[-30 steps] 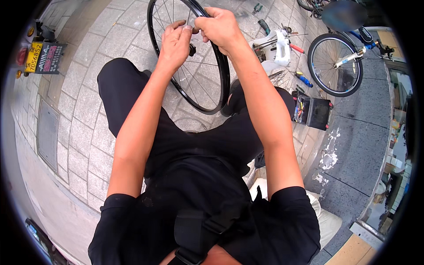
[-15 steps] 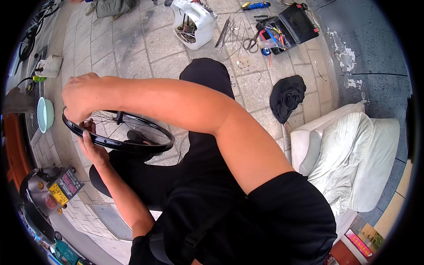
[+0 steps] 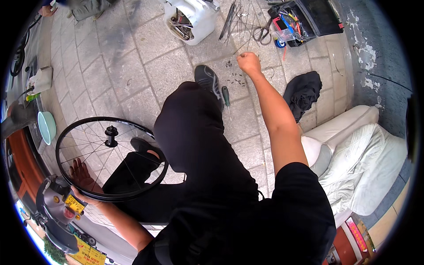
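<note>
A black bicycle wheel (image 3: pixel 110 119), with thin spokes and a black hub (image 3: pixel 111 136), rests tilted over my left leg. My left hand (image 3: pixel 84 179) holds its near-left rim, the thumb outside and the fingers spread behind the spokes. Out to the right, my right hand (image 3: pixel 248 63) is closed near the paving; what its fingers pinch, if anything, is hidden. Small dark pieces (image 3: pixel 234 79) lie scattered just left of that hand. Beyond it are loose spokes (image 3: pixel 240 22) and black-handled scissors (image 3: pixel 262 35). A green-handled screwdriver (image 3: pixel 225 96) lies beside my shoe.
An open black toolbox (image 3: pixel 324 20) and a cut white jug of metal parts (image 3: pixel 194 26) stand ahead. A black cloth (image 3: pixel 303 92) and a covered white seat (image 3: pixel 353 163) are to the right. At left are a pale green basin (image 3: pixel 47 127) and a parked scooter (image 3: pixel 53 203).
My right hand has left the wheel rim and swung right, toward the loose spokes. The wheel now shows more of its face, with my left hand still at its rim. The view has shifted.
</note>
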Action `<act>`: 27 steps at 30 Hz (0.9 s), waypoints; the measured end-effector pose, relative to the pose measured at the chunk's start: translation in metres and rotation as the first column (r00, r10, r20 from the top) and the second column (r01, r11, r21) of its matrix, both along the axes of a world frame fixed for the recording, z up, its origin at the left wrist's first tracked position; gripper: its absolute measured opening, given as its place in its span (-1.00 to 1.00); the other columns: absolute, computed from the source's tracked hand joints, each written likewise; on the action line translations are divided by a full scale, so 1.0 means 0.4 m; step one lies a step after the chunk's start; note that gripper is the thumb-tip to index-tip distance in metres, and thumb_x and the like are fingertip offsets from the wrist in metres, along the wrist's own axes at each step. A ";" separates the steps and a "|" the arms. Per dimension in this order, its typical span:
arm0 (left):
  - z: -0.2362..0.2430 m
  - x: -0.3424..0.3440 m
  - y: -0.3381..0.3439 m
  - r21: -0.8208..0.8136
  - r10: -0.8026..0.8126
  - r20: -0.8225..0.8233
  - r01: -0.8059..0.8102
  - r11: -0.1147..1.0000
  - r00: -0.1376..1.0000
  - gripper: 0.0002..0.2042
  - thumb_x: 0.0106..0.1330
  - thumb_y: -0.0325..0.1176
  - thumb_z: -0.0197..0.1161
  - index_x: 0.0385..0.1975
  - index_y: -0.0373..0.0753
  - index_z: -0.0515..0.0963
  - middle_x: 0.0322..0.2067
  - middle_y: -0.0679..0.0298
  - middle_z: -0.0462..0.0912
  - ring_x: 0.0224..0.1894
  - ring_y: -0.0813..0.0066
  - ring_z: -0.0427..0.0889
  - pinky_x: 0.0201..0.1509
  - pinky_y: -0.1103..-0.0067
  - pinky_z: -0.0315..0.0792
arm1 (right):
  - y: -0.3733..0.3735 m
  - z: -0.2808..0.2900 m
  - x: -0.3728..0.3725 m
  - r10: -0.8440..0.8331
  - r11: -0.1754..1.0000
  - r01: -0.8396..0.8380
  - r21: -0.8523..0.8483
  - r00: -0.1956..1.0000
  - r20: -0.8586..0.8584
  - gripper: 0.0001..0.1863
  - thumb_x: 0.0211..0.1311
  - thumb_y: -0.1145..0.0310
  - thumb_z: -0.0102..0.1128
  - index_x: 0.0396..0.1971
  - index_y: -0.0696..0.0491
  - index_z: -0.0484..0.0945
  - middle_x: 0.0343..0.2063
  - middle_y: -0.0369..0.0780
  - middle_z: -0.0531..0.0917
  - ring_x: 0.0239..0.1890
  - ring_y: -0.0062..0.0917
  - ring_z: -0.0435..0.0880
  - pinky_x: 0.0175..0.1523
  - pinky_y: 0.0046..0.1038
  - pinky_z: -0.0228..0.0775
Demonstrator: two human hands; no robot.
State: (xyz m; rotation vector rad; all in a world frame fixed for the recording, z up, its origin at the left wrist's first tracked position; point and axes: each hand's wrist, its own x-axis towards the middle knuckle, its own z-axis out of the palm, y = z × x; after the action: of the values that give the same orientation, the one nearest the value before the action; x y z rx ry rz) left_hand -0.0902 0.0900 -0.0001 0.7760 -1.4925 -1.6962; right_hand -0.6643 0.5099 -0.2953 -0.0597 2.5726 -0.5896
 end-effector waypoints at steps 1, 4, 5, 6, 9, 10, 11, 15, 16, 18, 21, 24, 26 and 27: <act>0.004 -0.005 -0.005 -0.014 -0.007 0.048 0.007 1.000 0.999 -0.28 0.60 0.14 -0.23 0.53 -0.31 0.28 0.51 -0.08 0.33 0.59 -0.16 0.19 0.69 0.07 -0.02 | 0.017 -0.043 0.018 0.008 0.999 -0.008 0.042 1.000 0.007 -0.63 0.26 0.09 0.29 -0.04 -0.08 0.83 -0.07 -0.03 0.80 0.03 -0.09 0.78 0.19 -0.19 0.59; 0.006 -0.009 -0.011 0.013 -0.026 0.045 0.026 1.000 0.999 -0.28 0.60 0.15 -0.22 0.53 -0.30 0.29 0.51 -0.09 0.33 0.59 -0.19 0.19 0.69 0.05 -0.03 | 0.038 -0.144 0.050 0.095 0.992 -0.093 0.081 0.995 -0.023 -0.63 0.26 0.12 0.27 -0.01 -0.10 0.81 -0.01 -0.05 0.79 0.06 -0.08 0.76 0.21 -0.16 0.59; 0.004 -0.015 -0.012 0.018 -0.003 0.027 0.003 1.000 1.000 -0.26 0.58 0.16 -0.20 0.52 -0.32 0.29 0.50 -0.11 0.33 0.58 -0.23 0.20 0.68 0.00 -0.03 | 0.032 -0.156 0.054 0.157 0.984 -0.153 0.094 0.986 -0.046 -0.63 0.30 0.18 0.25 0.05 -0.11 0.78 0.05 -0.08 0.77 0.10 -0.11 0.74 0.22 -0.17 0.58; 0.005 -0.018 -0.013 -0.001 -0.025 0.043 0.025 1.000 0.999 -0.26 0.58 0.16 -0.20 0.52 -0.33 0.29 0.50 -0.12 0.33 0.57 -0.24 0.21 0.68 -0.01 -0.02 | 0.026 -0.168 0.054 0.245 0.967 -0.237 0.097 0.967 -0.071 -0.64 0.31 0.21 0.24 0.05 -0.11 0.78 0.06 -0.09 0.76 0.10 -0.11 0.73 0.22 -0.18 0.58; 0.011 -0.023 -0.022 -0.014 -0.083 0.044 0.084 0.996 0.996 -0.25 0.57 0.15 -0.17 0.51 -0.36 0.29 0.48 -0.17 0.33 0.56 -0.25 0.23 0.67 -0.05 -0.01 | 0.015 -0.192 0.043 0.493 0.869 -0.479 0.125 0.860 -0.131 -0.68 0.34 0.30 0.22 0.04 -0.10 0.76 0.05 -0.11 0.73 0.11 -0.13 0.72 0.21 -0.19 0.58; 0.012 -0.023 -0.026 -0.017 -0.081 0.058 0.083 0.996 0.995 -0.26 0.57 0.14 -0.17 0.51 -0.36 0.29 0.49 -0.17 0.33 0.56 -0.25 0.23 0.67 -0.05 0.00 | 0.011 -0.199 0.035 0.572 0.819 -0.556 0.140 0.808 -0.138 -0.69 0.34 0.33 0.21 0.02 -0.10 0.76 0.03 -0.11 0.72 0.11 -0.14 0.71 0.21 -0.19 0.58; 0.015 -0.029 -0.025 -0.023 -0.077 0.069 0.079 0.997 0.995 -0.27 0.57 0.12 -0.18 0.51 -0.36 0.30 0.49 -0.17 0.33 0.56 -0.25 0.23 0.67 -0.05 0.00 | 0.004 -0.204 0.027 0.647 0.762 -0.629 0.155 0.748 -0.147 -0.71 0.34 0.36 0.20 0.00 -0.09 0.76 0.01 -0.12 0.72 0.11 -0.15 0.71 0.20 -0.18 0.58; 0.018 -0.048 -0.017 0.013 -0.096 0.039 0.096 0.995 0.995 -0.32 0.58 0.07 -0.20 0.48 -0.33 0.35 0.48 -0.14 0.36 0.55 -0.21 0.26 0.66 -0.03 0.05 | -0.005 -0.213 -0.002 0.799 0.600 -0.769 0.220 0.592 -0.110 -0.79 0.29 0.40 0.19 -0.14 -0.03 0.73 -0.07 -0.14 0.71 0.10 -0.18 0.70 0.20 -0.18 0.57; 0.030 -0.060 -0.012 -0.007 -0.101 0.054 0.102 0.995 0.993 -0.33 0.58 0.06 -0.20 0.48 -0.32 0.36 0.47 -0.13 0.39 0.55 -0.20 0.28 0.65 -0.02 0.06 | -0.004 -0.219 -0.011 0.810 0.584 -0.780 0.225 0.576 -0.106 -0.81 0.28 0.40 0.19 -0.16 -0.02 0.72 -0.08 -0.14 0.71 0.09 -0.19 0.70 0.20 -0.19 0.57; 0.028 -0.071 0.005 -0.043 -0.093 0.075 0.097 0.994 0.993 -0.35 0.58 0.04 -0.21 0.47 -0.30 0.39 0.44 -0.11 0.43 0.54 -0.19 0.30 0.64 -0.01 0.09 | -0.014 -0.227 -0.020 0.837 0.545 -0.803 0.240 0.536 -0.108 -0.82 0.29 0.41 0.18 -0.18 0.00 0.71 -0.08 -0.14 0.71 0.09 -0.20 0.70 0.20 -0.19 0.57; 0.026 -0.071 0.020 -0.020 -0.103 0.044 0.104 0.994 0.994 -0.34 0.57 0.06 -0.16 0.47 -0.31 0.38 0.46 -0.10 0.41 0.56 -0.18 0.27 0.66 0.00 0.06 | -0.028 -0.234 -0.031 0.862 0.507 -0.828 0.239 0.491 -0.128 -0.82 0.31 0.40 0.16 -0.17 0.03 0.70 -0.08 -0.14 0.71 0.09 -0.19 0.70 0.20 -0.20 0.56; 0.020 -0.072 0.051 -0.063 -0.056 0.085 0.061 0.996 0.995 -0.32 0.55 0.12 -0.13 0.47 -0.27 0.39 0.43 -0.05 0.45 0.54 -0.15 0.30 0.62 0.03 0.13 | -0.034 -0.219 -0.030 0.867 0.497 -0.839 0.223 0.489 -0.096 -0.80 0.33 0.37 0.17 -0.14 0.06 0.70 -0.03 -0.13 0.71 0.10 -0.17 0.71 0.20 -0.18 0.57; 0.015 -0.080 0.074 -0.104 0.006 0.112 0.006 0.995 0.994 -0.31 0.55 0.13 -0.16 0.46 -0.26 0.41 0.38 -0.03 0.52 0.50 -0.13 0.38 0.56 0.07 0.25 | -0.044 -0.192 -0.020 0.839 0.534 -0.814 0.230 0.543 -0.028 -0.74 0.30 0.39 0.18 -0.07 0.07 0.71 0.07 -0.13 0.72 0.13 -0.17 0.71 0.20 -0.16 0.58; 0.014 -0.085 0.090 -0.132 0.014 0.119 0.002 0.991 0.993 -0.30 0.54 0.16 -0.14 0.46 -0.26 0.40 0.36 -0.03 0.53 0.49 -0.10 0.40 0.54 0.11 0.29 | -0.048 -0.186 -0.014 0.769 0.637 -0.750 0.181 0.635 -0.072 -0.74 0.32 0.37 0.19 -0.06 0.09 0.71 0.04 -0.10 0.73 0.11 -0.15 0.73 0.17 -0.16 0.59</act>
State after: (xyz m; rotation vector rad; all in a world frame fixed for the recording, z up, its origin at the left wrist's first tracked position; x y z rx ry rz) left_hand -0.1243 0.1261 0.0057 0.8222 -1.6642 -1.5514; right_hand -0.6697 0.4908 -0.3696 -1.1332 2.3812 -0.0707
